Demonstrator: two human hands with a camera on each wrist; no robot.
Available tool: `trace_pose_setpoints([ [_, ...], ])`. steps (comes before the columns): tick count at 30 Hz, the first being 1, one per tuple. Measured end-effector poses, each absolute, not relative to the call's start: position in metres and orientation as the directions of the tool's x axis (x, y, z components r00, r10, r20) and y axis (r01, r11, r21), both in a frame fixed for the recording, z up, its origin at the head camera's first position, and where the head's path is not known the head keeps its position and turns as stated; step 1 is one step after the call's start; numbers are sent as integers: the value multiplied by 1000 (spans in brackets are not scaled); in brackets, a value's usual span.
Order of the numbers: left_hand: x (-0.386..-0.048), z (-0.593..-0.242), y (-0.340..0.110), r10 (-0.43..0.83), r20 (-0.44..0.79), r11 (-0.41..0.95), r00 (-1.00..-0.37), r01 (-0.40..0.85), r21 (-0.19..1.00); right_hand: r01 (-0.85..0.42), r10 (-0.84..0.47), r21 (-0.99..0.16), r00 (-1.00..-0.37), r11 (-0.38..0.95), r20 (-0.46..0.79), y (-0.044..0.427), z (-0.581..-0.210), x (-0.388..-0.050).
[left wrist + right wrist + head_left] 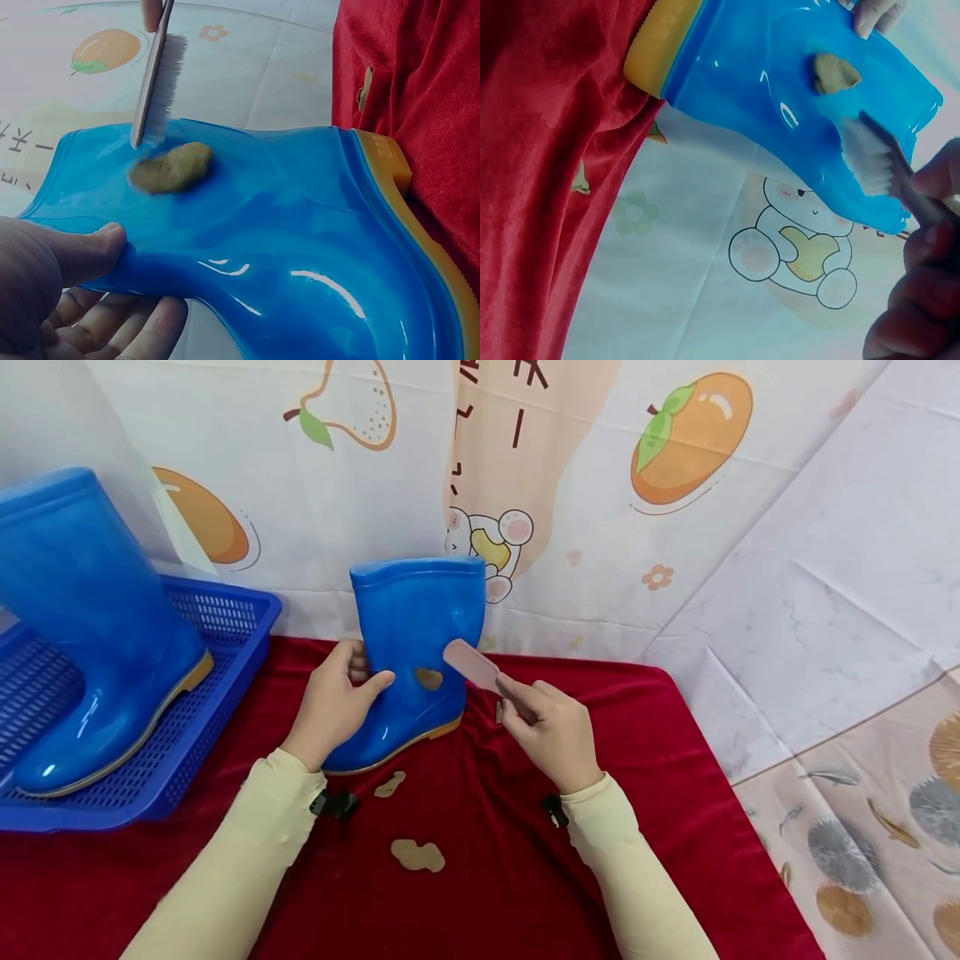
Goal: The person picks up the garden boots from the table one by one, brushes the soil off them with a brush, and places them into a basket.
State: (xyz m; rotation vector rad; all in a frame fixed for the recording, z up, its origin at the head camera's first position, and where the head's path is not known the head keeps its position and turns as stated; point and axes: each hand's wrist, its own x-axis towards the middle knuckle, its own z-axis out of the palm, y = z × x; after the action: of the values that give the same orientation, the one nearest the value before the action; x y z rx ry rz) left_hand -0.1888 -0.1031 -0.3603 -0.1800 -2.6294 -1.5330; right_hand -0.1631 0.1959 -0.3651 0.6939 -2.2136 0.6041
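A blue rain boot (408,610) with a yellow sole stands on the red cloth. My left hand (337,697) grips its shaft from the front side, thumb on the near face and fingers behind, as the left wrist view shows. On the boot's side sticks a brownish patch (171,168) that looks like mud. A pink brush (471,666) with white bristles (866,157) is held by its handle in my right hand (551,731). Its bristles are close beside the patch, at the boot's surface; whether they touch it I cannot tell.
At the left, a blue plastic basket (255,647) holds another blue boot (97,635). Two flat brown patches (417,856) lie on the red cloth (525,877) before the boot. A small brown piece (500,712) lies near the right hand. A printed curtain (570,577) hangs behind.
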Motion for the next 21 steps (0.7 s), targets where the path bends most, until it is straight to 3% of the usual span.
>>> trace_pose_setpoints([
  [15,-189,-358,-102,64,137,488,-988,151,859,-632,-230,-284,-605,721,763,195,-368,-164],
  [21,-189,-359,-103,97,143,502,-985,172,847,-726,-427,-211,-586,654,689,191,-373,-164],
])
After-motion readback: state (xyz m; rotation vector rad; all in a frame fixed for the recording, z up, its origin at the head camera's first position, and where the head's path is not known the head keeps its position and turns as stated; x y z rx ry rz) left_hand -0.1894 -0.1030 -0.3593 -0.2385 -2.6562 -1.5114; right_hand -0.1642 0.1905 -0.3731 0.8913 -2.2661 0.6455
